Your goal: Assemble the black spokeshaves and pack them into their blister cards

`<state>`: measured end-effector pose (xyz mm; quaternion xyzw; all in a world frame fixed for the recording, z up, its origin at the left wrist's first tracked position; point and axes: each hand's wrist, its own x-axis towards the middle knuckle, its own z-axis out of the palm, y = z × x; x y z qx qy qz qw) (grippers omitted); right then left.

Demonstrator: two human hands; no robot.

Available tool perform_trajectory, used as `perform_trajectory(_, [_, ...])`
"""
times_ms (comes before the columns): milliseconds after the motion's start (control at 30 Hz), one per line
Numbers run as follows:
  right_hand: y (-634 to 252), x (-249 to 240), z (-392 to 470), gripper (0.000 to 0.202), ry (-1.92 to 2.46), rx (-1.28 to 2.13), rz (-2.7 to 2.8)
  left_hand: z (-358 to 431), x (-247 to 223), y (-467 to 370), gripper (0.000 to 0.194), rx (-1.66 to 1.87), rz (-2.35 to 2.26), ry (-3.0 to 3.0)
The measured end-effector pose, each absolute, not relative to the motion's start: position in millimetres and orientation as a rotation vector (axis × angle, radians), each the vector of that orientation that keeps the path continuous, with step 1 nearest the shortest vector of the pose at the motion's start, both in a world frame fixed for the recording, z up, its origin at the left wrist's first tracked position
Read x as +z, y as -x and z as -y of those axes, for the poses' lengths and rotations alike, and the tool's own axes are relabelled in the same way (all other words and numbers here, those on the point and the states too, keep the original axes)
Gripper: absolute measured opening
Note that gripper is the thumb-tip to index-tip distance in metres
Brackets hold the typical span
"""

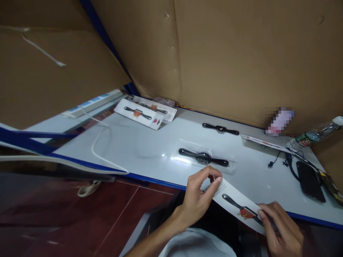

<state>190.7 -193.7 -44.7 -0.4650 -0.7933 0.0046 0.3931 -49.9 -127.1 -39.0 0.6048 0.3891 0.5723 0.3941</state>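
Stretches across the middle of the frame as a white table [144,150] with blue edging. Bears two overlapping printed cards [139,113] left of upper centre, beside a clear plastic piece [164,102]. Carries a bare black tool [220,129] right of centre, above a clear pack [203,157] with a similar tool inside. Holds, towards the right edge, a flat-lying card [265,142], a green-labelled bottle [308,138], black earphones [270,164] and a dark phone [311,181]. Supports a white cable [93,146] at left.
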Motion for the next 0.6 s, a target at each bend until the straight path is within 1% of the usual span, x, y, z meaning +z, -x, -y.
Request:
perform_trajectory(200, [-195,-51,198,0.02,1.24,-0.021,2.053,127,-28,52,0.021,1.298,-0.986,-1.237])
perform_trajectory(400, [-191,-55,202,0.019,1.27,-0.134,2.064,125,-27,53,0.021,1.143,-0.894,-0.857])
perform_trajectory(500, [-184,-54,203,0.017,1.293,-0.045,2.004,124,-29,53,0.025,1.068,-0.866,-0.729])
perform_trajectory(600, [-179,-55,202,0.017,1.318,0.07,1.944,125,-32,53,0.032,1.061,-0.883,-0.749])
